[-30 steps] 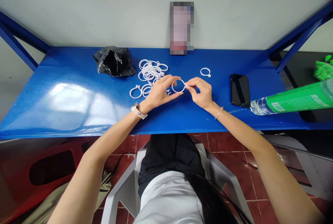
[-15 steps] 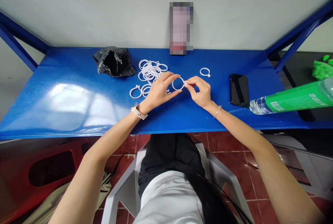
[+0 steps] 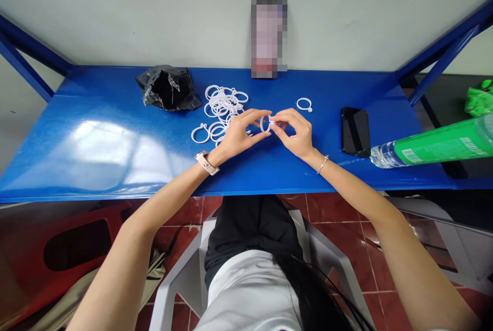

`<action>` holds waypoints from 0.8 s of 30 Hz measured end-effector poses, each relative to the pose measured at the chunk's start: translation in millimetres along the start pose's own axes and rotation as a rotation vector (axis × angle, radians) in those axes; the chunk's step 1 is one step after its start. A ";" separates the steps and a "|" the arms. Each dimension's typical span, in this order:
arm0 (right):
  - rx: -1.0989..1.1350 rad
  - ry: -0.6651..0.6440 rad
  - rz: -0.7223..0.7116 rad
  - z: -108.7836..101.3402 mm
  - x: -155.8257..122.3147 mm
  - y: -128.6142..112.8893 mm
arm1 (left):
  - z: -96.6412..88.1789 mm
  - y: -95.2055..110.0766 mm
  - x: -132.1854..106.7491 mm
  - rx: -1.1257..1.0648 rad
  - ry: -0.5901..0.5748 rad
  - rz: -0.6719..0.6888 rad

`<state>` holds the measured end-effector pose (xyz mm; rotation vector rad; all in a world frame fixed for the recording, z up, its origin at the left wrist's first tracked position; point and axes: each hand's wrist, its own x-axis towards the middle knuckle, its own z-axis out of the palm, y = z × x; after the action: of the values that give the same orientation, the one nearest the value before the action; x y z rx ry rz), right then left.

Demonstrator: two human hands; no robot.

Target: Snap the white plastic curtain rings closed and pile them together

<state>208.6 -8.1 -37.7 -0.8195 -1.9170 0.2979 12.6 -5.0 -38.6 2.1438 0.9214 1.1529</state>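
Between my hands, above the blue table, is a white plastic ring (image 3: 262, 124) with a small knob at its right side. My left hand (image 3: 236, 135) holds the ring's rim between thumb and fingertips. My right hand (image 3: 296, 135) pinches the small knob with thumb and index finger; the fingertips partly hide it. A pile of similar white rings (image 3: 222, 105) lies just behind and left of my left hand, partly covered by it. One separate white ring (image 3: 309, 109) rests on the table beyond my right hand.
A crumpled, open black plastic bag (image 3: 150, 92) sits left of the pile. To the right lie a black phone (image 3: 355, 131) and a green-labelled bottle (image 3: 442, 143). A blurred-out upright object (image 3: 265, 38) leans on the wall. The blue table (image 3: 250, 179) ends close to my lap.
The held ring has turned from facing the camera to a narrower, more edge-on view. My hands have drawn slightly closer together, and the view has shifted a little.
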 end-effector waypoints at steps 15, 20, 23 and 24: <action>0.112 0.024 0.100 1.6 0.1 -10.1 | 7.4 6.4 -2.5 -0.400 0.009 -0.207; 0.102 0.052 0.092 3.3 2.1 -10.4 | 8.7 6.5 -0.9 -0.400 0.015 -0.216; 0.082 0.057 0.114 4.0 2.3 -9.5 | 9.5 6.1 -0.6 -0.381 0.020 -0.222; 0.083 0.058 0.118 4.3 2.2 -9.1 | 9.7 5.9 -0.7 -0.378 0.024 -0.222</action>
<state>200.5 -12.8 -33.4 -0.8788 -1.7934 0.4181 22.5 -10.5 -39.5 1.6860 0.8496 1.1382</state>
